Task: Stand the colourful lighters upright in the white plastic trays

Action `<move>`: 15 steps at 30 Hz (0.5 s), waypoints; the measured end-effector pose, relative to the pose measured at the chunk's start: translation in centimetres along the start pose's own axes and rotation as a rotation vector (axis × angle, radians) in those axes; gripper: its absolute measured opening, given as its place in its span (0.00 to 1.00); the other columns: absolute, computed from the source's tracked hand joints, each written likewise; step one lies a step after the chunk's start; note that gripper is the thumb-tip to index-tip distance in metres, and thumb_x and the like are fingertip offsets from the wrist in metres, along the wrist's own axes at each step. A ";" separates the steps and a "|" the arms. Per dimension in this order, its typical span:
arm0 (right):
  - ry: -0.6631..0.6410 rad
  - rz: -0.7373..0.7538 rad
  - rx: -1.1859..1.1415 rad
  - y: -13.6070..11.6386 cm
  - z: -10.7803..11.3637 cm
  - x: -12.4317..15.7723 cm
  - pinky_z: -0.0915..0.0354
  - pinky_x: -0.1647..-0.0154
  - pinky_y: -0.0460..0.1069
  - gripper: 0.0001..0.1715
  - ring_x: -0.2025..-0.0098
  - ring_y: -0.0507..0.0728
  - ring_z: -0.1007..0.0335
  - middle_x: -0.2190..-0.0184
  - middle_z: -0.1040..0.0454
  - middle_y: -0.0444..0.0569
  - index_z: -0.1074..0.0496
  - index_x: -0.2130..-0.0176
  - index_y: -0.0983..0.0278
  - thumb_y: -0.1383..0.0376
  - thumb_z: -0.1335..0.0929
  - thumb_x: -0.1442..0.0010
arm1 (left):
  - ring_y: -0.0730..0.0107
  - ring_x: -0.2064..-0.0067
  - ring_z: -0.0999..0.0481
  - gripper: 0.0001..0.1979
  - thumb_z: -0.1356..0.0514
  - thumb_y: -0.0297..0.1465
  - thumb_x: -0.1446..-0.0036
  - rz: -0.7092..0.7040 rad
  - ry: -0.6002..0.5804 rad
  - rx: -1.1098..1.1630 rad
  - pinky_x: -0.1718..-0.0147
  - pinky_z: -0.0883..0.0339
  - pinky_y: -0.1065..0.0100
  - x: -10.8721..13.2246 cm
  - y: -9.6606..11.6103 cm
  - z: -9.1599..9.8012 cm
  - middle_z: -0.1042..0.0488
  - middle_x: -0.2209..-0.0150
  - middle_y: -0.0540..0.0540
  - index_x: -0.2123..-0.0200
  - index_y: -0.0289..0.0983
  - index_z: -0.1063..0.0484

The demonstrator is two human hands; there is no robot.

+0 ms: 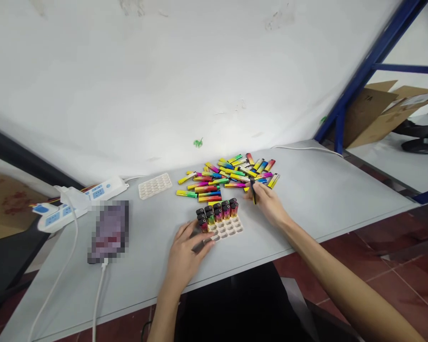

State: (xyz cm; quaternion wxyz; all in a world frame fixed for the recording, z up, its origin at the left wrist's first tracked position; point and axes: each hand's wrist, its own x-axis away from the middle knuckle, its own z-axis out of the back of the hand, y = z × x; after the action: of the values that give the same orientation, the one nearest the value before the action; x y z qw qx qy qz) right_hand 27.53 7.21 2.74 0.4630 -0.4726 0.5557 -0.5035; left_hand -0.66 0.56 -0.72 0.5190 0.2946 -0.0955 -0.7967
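Centrally, the left hand [184, 253] braces a pocketed tray [231, 229], the right hand [267, 203] pinches a slim lighter [253, 192], smooth tabletop [321, 190] reaching edgeward right.

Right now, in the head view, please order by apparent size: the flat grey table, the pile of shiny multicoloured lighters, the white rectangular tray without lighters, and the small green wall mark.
1. Grey table
2. Pile of multicoloured lighters
3. White tray without lighters
4. Green wall mark

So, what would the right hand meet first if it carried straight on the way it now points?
Most likely the near side of the pile of loose lighters, close ahead of the right hand; its height is hard to judge, so it might pass over.
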 end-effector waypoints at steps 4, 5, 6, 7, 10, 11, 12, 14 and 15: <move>-0.006 0.141 0.386 -3.7 0.1 2.9 0.36 0.61 0.52 0.18 0.63 0.57 0.32 0.63 0.26 0.48 0.25 0.62 0.61 0.50 0.29 0.42 | 0.54 0.42 0.32 0.09 0.38 0.39 0.39 -0.007 0.002 0.031 0.46 0.30 0.49 -0.1 0.2 0.1 0.26 0.46 0.45 0.57 0.50 0.18; -0.036 0.166 0.425 -4.7 -0.2 3.5 0.36 0.61 0.52 0.16 0.64 0.57 0.32 0.65 0.26 0.48 0.25 0.62 0.61 0.51 0.29 0.41 | 0.54 0.42 0.32 0.09 0.38 0.39 0.39 -0.011 0.007 0.037 0.46 0.30 0.49 -0.1 0.2 0.1 0.26 0.46 0.44 0.58 0.50 0.18; -0.079 0.181 0.437 -5.4 -0.6 4.1 0.36 0.62 0.52 0.15 0.66 0.56 0.32 0.67 0.26 0.47 0.25 0.62 0.60 0.52 0.28 0.41 | 0.54 0.42 0.32 0.09 0.38 0.39 0.39 -0.016 0.009 0.041 0.46 0.30 0.49 -0.1 0.2 0.1 0.26 0.46 0.44 0.58 0.50 0.18; -0.128 0.190 0.433 -6.0 -1.1 4.6 0.36 0.64 0.52 0.13 0.68 0.56 0.32 0.70 0.26 0.46 0.25 0.62 0.60 0.53 0.28 0.41 | 0.54 0.42 0.32 0.09 0.38 0.38 0.39 -0.020 0.011 0.044 0.46 0.30 0.49 -0.1 0.2 0.1 0.26 0.46 0.44 0.57 0.50 0.19; -0.256 0.203 0.406 -6.3 -3.0 5.5 0.35 0.66 0.51 0.12 0.68 0.56 0.30 0.71 0.24 0.44 0.25 0.58 0.57 0.56 0.28 0.40 | 0.54 0.42 0.32 0.09 0.37 0.38 0.39 -0.032 0.009 0.045 0.45 0.30 0.49 -0.2 0.2 0.1 0.26 0.45 0.45 0.57 0.50 0.19; -0.286 0.208 0.416 -6.0 -3.7 5.6 0.35 0.65 0.51 0.12 0.67 0.57 0.28 0.69 0.23 0.45 0.25 0.57 0.57 0.57 0.28 0.41 | 0.54 0.42 0.32 0.09 0.37 0.38 0.39 -0.032 0.009 0.043 0.45 0.30 0.49 -0.2 0.2 0.1 0.27 0.45 0.45 0.57 0.50 0.19; -0.310 0.212 0.439 -5.5 -4.3 5.6 0.34 0.65 0.52 0.12 0.67 0.57 0.27 0.67 0.22 0.46 0.25 0.56 0.57 0.58 0.28 0.41 | 0.54 0.42 0.32 0.09 0.37 0.38 0.39 -0.030 0.010 0.041 0.45 0.31 0.48 -0.1 0.2 0.1 0.27 0.44 0.46 0.57 0.51 0.19; -0.329 0.226 0.518 -4.5 -5.5 5.7 0.34 0.64 0.52 0.11 0.66 0.57 0.26 0.64 0.21 0.47 0.25 0.56 0.56 0.60 0.28 0.41 | 0.54 0.41 0.32 0.09 0.37 0.38 0.39 -0.023 0.010 0.040 0.45 0.31 0.48 -0.1 0.3 0.1 0.27 0.43 0.46 0.57 0.51 0.19; -0.328 0.233 0.567 -4.0 -5.9 5.7 0.34 0.63 0.52 0.11 0.65 0.58 0.26 0.62 0.21 0.47 0.24 0.56 0.56 0.61 0.28 0.40 | 0.54 0.41 0.33 0.09 0.37 0.37 0.39 -0.018 0.007 0.041 0.44 0.31 0.48 -0.1 0.3 0.1 0.28 0.43 0.46 0.57 0.50 0.19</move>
State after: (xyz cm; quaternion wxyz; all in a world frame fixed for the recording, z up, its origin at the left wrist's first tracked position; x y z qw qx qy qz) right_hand 21.19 2.07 6.85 0.7135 -0.3328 0.3622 -0.4990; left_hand -0.42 0.50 -0.44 0.5059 0.3088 -0.1072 -0.7982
